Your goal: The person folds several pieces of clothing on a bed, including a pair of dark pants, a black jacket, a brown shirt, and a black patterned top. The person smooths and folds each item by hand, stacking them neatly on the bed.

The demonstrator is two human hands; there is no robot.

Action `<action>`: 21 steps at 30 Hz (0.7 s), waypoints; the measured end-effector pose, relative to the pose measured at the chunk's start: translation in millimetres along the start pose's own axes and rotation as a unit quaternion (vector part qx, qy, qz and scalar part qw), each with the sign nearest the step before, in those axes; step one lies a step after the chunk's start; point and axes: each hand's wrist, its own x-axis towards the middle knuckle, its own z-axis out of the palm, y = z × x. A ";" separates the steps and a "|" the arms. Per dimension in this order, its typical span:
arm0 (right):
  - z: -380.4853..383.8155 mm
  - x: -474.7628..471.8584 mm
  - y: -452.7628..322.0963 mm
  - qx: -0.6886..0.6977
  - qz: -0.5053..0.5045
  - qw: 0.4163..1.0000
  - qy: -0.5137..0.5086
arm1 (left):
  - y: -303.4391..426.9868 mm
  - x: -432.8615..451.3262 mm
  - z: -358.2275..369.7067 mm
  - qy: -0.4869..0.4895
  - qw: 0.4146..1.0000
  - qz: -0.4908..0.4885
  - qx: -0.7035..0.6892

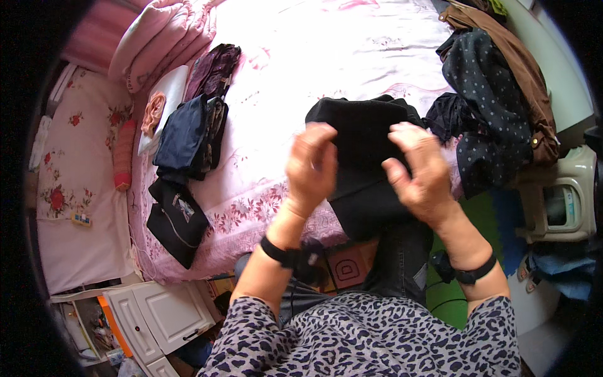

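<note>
A black garment (365,141), partly folded, lies at the near edge of the bed, its lower part reaching towards my lap. My left hand (313,167) is at the garment's left side, slightly blurred, with thumb and fingers apart. Over its right side is my right hand (421,172), thumb spread from the fingers and nothing held. Whether the fingertips touch the cloth is hard to tell. Farther left on the bed lie a folded dark blue garment (181,136), a folded dark purple garment (214,70) and a black garment with a zip (176,221).
A polka-dot garment (485,80) and a brown jacket (518,61) are heaped at the right. Beyond them stands a beige plastic stool (560,198). Pink quilts (155,42) are stacked at the far left. A white cabinet (165,315) stands at the lower left.
</note>
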 end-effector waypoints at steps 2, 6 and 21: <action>21.4 -0.5 -10.4 -0.014 -0.050 0.997 -0.064 | -39.8 19.8 -15.2 -0.030 0.994 -0.102 -0.038; 51.1 -24.1 -10.5 -0.051 0.004 0.982 -0.181 | -90.0 30.2 -8.0 -0.232 0.925 -0.291 -0.077; 54.7 -34.9 0.3 -0.139 0.099 0.942 -0.289 | -129.1 2.8 32.1 -0.210 0.904 -0.350 0.130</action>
